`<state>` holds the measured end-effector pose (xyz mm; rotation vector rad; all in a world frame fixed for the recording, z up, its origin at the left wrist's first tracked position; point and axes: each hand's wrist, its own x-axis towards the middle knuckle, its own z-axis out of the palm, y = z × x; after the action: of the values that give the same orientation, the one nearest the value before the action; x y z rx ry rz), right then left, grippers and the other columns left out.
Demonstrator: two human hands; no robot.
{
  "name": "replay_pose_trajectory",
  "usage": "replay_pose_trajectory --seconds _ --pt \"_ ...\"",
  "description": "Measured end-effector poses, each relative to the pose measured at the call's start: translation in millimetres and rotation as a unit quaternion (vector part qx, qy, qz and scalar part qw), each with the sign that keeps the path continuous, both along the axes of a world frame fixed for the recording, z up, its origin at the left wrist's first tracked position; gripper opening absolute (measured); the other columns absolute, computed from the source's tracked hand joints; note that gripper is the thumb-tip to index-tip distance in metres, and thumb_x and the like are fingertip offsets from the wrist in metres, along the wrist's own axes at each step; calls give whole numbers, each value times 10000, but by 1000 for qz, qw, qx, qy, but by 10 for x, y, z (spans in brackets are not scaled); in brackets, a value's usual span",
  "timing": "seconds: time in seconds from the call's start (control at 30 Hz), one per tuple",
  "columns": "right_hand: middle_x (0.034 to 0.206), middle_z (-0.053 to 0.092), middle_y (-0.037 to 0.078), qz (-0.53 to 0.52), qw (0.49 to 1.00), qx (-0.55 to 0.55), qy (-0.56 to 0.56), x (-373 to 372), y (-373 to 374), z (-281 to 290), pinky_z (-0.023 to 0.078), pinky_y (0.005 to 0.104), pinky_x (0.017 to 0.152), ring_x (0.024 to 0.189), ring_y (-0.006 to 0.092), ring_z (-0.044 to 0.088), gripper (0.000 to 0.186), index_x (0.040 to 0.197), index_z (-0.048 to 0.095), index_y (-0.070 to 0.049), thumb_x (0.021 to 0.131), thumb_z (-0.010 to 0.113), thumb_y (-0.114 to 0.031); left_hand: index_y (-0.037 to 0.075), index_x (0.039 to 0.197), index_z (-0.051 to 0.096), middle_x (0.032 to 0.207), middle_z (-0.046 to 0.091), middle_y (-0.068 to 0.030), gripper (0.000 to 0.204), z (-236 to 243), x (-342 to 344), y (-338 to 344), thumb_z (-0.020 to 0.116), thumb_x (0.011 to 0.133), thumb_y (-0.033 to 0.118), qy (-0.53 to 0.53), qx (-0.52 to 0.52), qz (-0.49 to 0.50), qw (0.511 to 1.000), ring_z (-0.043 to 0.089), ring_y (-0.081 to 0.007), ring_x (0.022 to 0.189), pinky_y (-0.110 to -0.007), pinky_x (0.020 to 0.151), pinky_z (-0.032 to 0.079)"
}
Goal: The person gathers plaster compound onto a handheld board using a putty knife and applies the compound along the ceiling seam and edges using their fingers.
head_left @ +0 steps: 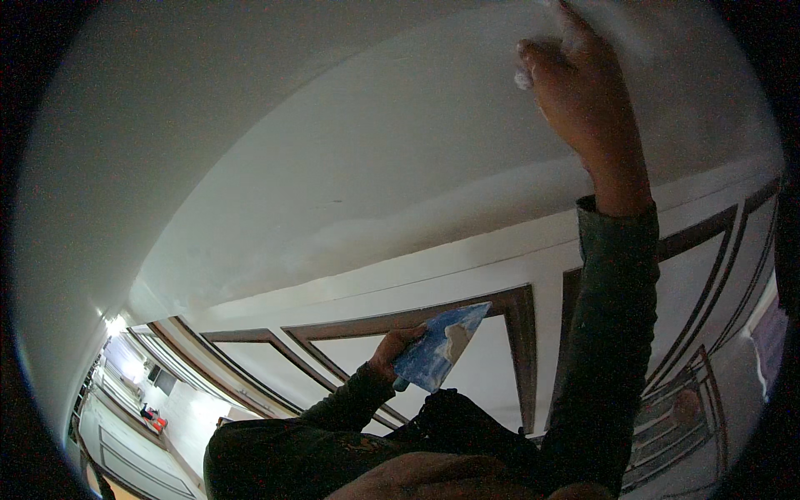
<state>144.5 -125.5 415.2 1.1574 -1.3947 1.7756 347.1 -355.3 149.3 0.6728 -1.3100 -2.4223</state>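
Note:
My right hand (575, 92) is raised to the pale, smooth overhead surface (375, 142) at the upper right of the view, its fingers bent and whitened with paste. Whether anything sits within those fingers is hard to make out. Lower and nearer the middle, my left hand (398, 346) grips a blue, flat triangular-looking putty blade (425, 354) that carries a lump of off-white paste (457, 337). A faint lighter band runs along the surface below my right hand.
Brown-framed white panels (525, 358) run along below the pale surface. A metal railing-like grille (675, 433) is at the lower right, beside a purple cloth (767, 342). A lit passage (150, 383) at the left holds a small red object (158, 423).

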Motion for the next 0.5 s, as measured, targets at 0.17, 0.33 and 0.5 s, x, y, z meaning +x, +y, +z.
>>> replay_pose_trajectory --seconds 0.17,0.33,0.5 --pt "541 432 81 15 998 21 54 -225 -80 33 421 318 759 509 189 430 596 1233 240 198 757 443 -97 -56 1054 473 864 596 -135 317 -150 19 -83 536 850 177 11 -10 26 1000 629 -204 682 -302 621 559" --pt "647 530 197 -45 998 19 44 -82 -370 -22 414 365 841 644 302 532 591 1230 224 208 769 437 -93 -11 980 541 904 599 -135 251 37 -3 34 578 783 140 8 42 4 999 604 -222 755 -333 687 528" --pt "561 523 103 -45 979 -27 195 53 -676 -65 454 291 501 485 159 527 582 1177 192 254 801 473 -90 1 968 558 907 600 -134 234 -68 55 -64 573 788 149 20 36 25 999 605 -228 762 -339 693 525"
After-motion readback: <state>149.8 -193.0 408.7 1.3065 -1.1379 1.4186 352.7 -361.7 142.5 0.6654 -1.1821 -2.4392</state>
